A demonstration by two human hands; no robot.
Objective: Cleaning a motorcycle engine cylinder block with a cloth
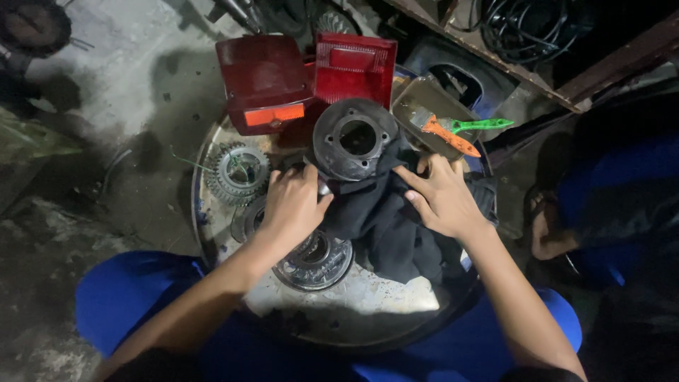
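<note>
Black cloth point(382, 219) under both hands point(368, 201), tray rim point(201, 226) close

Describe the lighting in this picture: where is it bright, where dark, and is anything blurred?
Head view: light falls brightest on the round metal tray near its front rim; the corners and right side sink into shadow; the left hand, right hand and black cloth look sharp, without motion blur.

bright blue trousers, bare forearms w/o sleeves, no gloves, rings or watch
</note>
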